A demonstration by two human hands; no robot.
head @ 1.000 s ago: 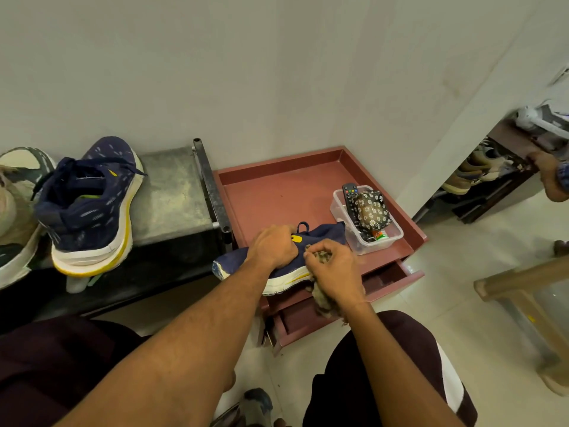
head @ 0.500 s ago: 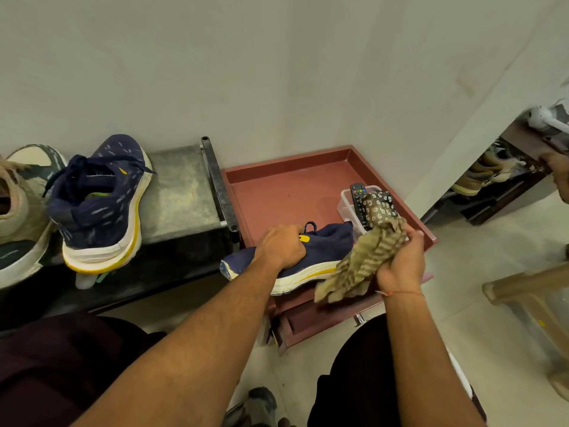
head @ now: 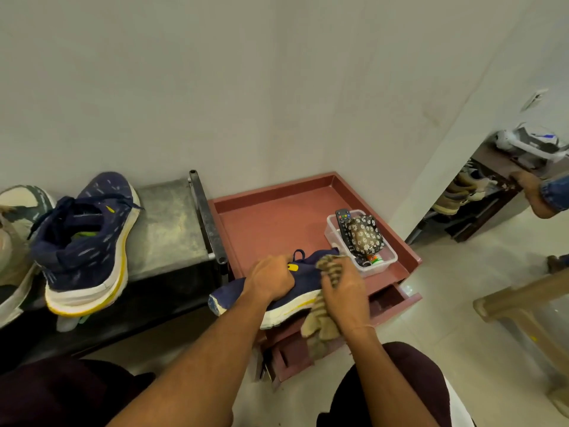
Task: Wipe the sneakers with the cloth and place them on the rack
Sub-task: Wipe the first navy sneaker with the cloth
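Note:
A navy sneaker (head: 303, 283) with a white and yellow sole lies on its side at the front edge of the reddish-brown cabinet top (head: 277, 220). My left hand (head: 271, 277) grips its upper from above. My right hand (head: 345, 292) holds a tan striped cloth (head: 321, 322) against the sneaker's heel side, and the cloth's tail hangs below the sole. The matching navy sneaker (head: 89, 241) stands tilted on the grey metal rack (head: 167, 223) to the left.
A clear plastic box (head: 383, 257) with a remote and a flowered pouch sits on the cabinet's right side. A drawer (head: 397, 298) below is pulled open. Another shoe (head: 15, 238) is at far left. Someone's hand (head: 532, 192) rests on a far shoe shelf.
My right hand, which had lifted the cloth away to the right half a second ago, has come back down onto the sneaker. My left hand kept its hold.

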